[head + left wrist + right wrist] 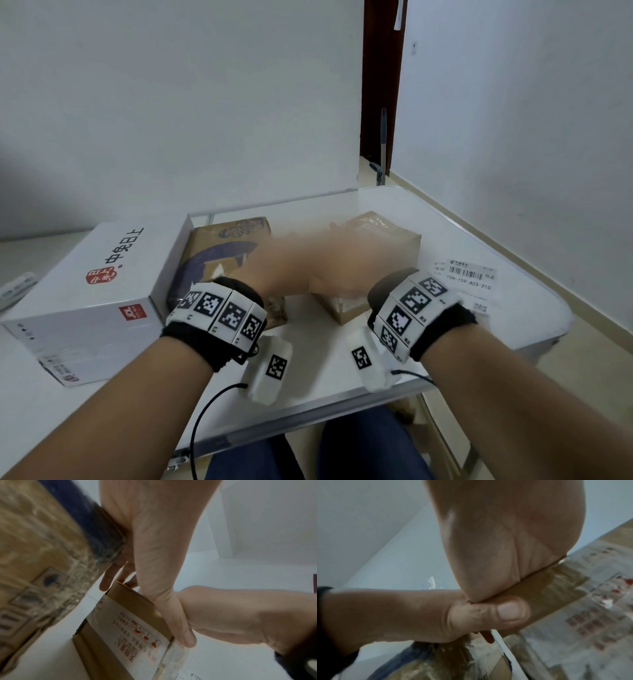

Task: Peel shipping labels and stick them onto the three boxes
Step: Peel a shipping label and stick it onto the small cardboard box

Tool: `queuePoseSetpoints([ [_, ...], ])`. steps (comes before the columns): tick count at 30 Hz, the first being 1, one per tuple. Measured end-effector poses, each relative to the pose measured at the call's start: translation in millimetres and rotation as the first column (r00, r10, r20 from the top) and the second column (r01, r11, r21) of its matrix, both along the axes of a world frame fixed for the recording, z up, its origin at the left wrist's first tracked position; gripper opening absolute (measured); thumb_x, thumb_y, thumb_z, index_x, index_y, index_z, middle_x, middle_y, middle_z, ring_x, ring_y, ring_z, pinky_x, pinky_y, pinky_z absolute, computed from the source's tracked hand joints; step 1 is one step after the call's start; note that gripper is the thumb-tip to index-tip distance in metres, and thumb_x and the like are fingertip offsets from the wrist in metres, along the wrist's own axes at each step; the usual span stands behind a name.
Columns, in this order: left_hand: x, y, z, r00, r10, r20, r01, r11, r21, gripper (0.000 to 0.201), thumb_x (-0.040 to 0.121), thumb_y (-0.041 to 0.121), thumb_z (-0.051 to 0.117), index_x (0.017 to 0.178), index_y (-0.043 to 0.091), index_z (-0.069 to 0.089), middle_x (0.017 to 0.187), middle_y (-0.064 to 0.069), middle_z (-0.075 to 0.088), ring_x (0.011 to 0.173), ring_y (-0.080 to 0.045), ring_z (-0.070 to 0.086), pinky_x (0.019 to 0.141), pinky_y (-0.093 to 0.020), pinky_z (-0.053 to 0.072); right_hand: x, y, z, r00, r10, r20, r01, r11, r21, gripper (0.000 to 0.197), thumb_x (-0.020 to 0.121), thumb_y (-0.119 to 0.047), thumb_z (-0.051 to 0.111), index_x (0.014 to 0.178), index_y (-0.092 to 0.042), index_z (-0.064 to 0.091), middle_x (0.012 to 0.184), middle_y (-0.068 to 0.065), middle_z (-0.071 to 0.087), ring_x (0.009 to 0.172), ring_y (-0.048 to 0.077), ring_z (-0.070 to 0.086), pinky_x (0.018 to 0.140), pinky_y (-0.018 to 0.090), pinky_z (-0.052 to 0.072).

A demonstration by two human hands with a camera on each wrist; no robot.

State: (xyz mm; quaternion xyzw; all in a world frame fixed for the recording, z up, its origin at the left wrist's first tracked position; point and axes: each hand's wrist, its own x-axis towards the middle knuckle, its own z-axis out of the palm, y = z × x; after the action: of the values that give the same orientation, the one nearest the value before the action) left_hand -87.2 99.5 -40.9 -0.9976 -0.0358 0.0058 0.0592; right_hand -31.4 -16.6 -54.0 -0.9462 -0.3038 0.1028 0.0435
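A small brown taped box (390,240) stands mid-table, with red print on its near face (137,631). My left hand (301,253) reaches across and grips it: the thumb (187,638) presses the near face and the fingers (106,581) hang over the far edge. My right hand (346,274) lies on the box's top, its palm (505,540) against the top edge; its fingers are hidden. A printed shipping label (469,274) lies on the table right of the box. A brown box with blue print (226,246) and a large white box (102,274) stand to the left.
The white table (325,370) ends close on the right and near sides. A second label piece (479,307) lies near the right edge. A white wall panel stands behind the boxes. My knees show below the front edge.
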Motion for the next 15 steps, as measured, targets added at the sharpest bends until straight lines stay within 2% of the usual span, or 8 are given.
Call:
queuePoseSetpoints([
  [3, 1.2, -1.1, 2.1, 1.0, 0.011, 0.005, -0.011, 1.0, -0.021, 0.07, 0.077, 0.062, 0.055, 0.123, 0.009, 0.047, 0.12, -0.011, 0.054, 0.108, -0.029, 0.056, 0.086, -0.038, 0.042, -4.6, -4.8, 5.4, 1.0, 0.03, -0.008, -0.03, 1.0, -0.005, 0.066, 0.1, -0.045, 0.017, 0.153, -0.016, -0.009, 0.161, 0.0, -0.018, 0.148, 0.024, -0.017, 0.118, 0.056, -0.006],
  [6, 0.6, -8.9, 2.4, 0.999, 0.024, 0.026, -0.023, 0.999, -0.029, 0.08, 0.074, 0.07, 0.054, 0.124, 0.008, 0.048, 0.12, -0.013, 0.054, 0.112, -0.029, 0.053, 0.093, -0.039, 0.04, 2.6, -9.6, 8.4, 0.998, 0.057, -0.019, -0.058, 0.998, -0.018, 0.069, 0.099, -0.049, 0.018, 0.154, -0.017, -0.009, 0.161, -0.002, -0.018, 0.148, 0.022, -0.017, 0.118, 0.055, -0.007],
  [8, -0.3, -13.7, 3.1, 0.999, 0.034, 0.02, -0.034, 0.999, -0.014, 0.088, 0.074, 0.074, 0.053, 0.128, 0.005, 0.046, 0.124, -0.015, 0.053, 0.117, -0.029, 0.049, 0.098, -0.04, 0.038, 9.2, -11.9, 5.7, 0.997, 0.079, 0.004, -0.079, 0.997, 0.012, 0.064, 0.101, -0.045, 0.015, 0.154, -0.019, -0.008, 0.162, -0.004, -0.015, 0.149, 0.02, -0.016, 0.119, 0.052, -0.006],
  [11, -3.7, -12.8, 6.6, 1.0, 0.017, -0.019, -0.018, 0.999, -0.032, 0.095, 0.072, 0.076, 0.055, 0.136, 0.007, 0.039, 0.128, -0.013, 0.05, 0.121, -0.027, 0.044, 0.098, -0.037, 0.037, 14.3, -15.5, 0.0, 0.99, 0.126, 0.064, -0.13, 0.99, 0.051, 0.06, 0.102, -0.044, 0.013, 0.154, -0.02, -0.005, 0.162, -0.004, -0.011, 0.149, 0.018, -0.012, 0.12, 0.051, -0.003],
  [13, -5.7, -8.8, 8.8, 1.0, -0.009, -0.011, 0.009, 1.0, -0.03, 0.086, 0.078, 0.067, 0.058, 0.14, 0.012, 0.034, 0.129, -0.013, 0.05, 0.121, -0.027, 0.045, 0.096, -0.036, 0.038, 16.1, -15.7, -1.6, 0.985, 0.151, 0.085, -0.155, 0.987, 0.044, 0.06, 0.102, -0.044, 0.013, 0.154, -0.02, -0.005, 0.162, -0.004, -0.01, 0.149, 0.018, -0.012, 0.12, 0.051, -0.004],
  [15, -6.1, -6.4, 9.5, 1.0, -0.026, 0.017, 0.026, 0.999, -0.019, 0.073, 0.084, 0.059, 0.058, 0.138, 0.015, 0.037, 0.126, -0.013, 0.054, 0.118, -0.027, 0.047, 0.093, -0.038, 0.04, 16.1, -14.4, -1.3, 0.984, 0.153, 0.086, -0.156, 0.987, 0.031, 0.06, 0.102, -0.043, 0.013, 0.154, -0.02, -0.004, 0.162, -0.004, -0.01, 0.149, 0.018, -0.013, 0.119, 0.051, -0.005],
])
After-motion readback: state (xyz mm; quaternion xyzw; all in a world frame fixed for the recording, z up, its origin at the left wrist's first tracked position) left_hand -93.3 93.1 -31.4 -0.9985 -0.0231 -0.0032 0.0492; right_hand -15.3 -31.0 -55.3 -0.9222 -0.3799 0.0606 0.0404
